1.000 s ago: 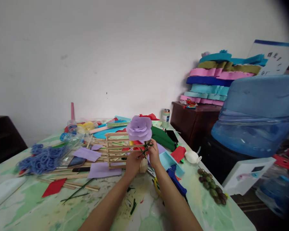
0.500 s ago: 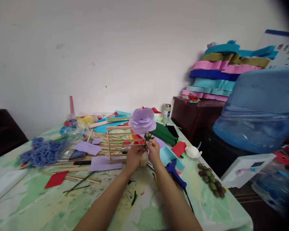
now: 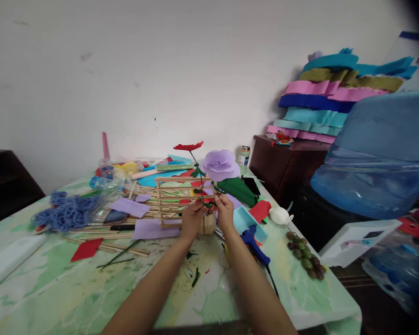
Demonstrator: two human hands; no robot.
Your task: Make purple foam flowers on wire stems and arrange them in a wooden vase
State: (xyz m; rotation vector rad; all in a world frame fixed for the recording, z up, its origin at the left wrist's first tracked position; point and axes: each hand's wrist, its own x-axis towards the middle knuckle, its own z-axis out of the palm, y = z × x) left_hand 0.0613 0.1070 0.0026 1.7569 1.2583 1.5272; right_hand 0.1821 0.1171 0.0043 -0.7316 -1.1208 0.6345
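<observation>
A purple paper flower (image 3: pixel 219 165) and a red paper flower (image 3: pixel 188 147) rise on dark green stems with small leaves, spread apart above a small pot made of sticks (image 3: pixel 207 225). My left hand (image 3: pixel 191 220) is closed in a pinch on the red flower's stem, low down at the pot's left. On the other side, my right hand (image 3: pixel 225 212) pinches the purple flower's stem. The lower stem ends are hidden by the fingers and the pot's rim. Just left of the pot stands a little stick fence (image 3: pixel 158 204), partly behind my left hand.
To the right lie a blue glue gun (image 3: pixel 254 246), a light blue box (image 3: pixel 246 218), a white teapot-like ornament (image 3: pixel 280 215) and a grape bunch (image 3: pixel 305 256). Purple paper (image 3: pixel 155 229), loose sticks and a blue yarn-like heap (image 3: pixel 64 211) cover the left. A large water bottle (image 3: pixel 373 158) stands far right.
The red flower, mostly hidden behind the purple one before, now stands up to the left on its bare stem. The purple flower has shifted right, and my hands are slightly further apart.
</observation>
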